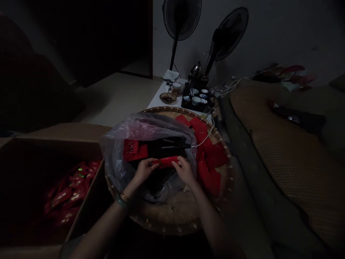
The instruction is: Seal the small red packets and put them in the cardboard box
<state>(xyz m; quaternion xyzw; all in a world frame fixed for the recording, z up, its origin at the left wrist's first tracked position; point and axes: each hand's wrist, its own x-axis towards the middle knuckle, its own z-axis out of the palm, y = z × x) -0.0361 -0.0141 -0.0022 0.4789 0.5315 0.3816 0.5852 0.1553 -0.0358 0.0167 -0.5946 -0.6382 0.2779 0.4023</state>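
Observation:
A narrow red packet (pixel 166 162) is stretched level between my two hands, above an opened clear plastic bag (pixel 118 176). My left hand (pixel 145 170) pinches its left end. Its right end sits between the thumb and fingers of my right hand (pixel 184 170). Just beyond lies a slim black two-armed tool (pixel 176 146) with a white cord, apparently a hair straightener. Dark material, too dim to name, fills the bag's middle. Small red packets (pixel 132 147) lie at the bag's left side. Flat red packets (pixel 206 158) are spread along the right of the round woven bamboo tray (pixel 172 219).
At my left stands an open cardboard box (pixel 91 190) holding many red packets (pixel 71 190). Behind the tray, a low white table (pixel 159 99) carries a black tea tray (pixel 188 105) with cups. Two fans (pixel 182 16) stand farther back. A cushioned seat with a woven mat (pixel 291 151) is at right.

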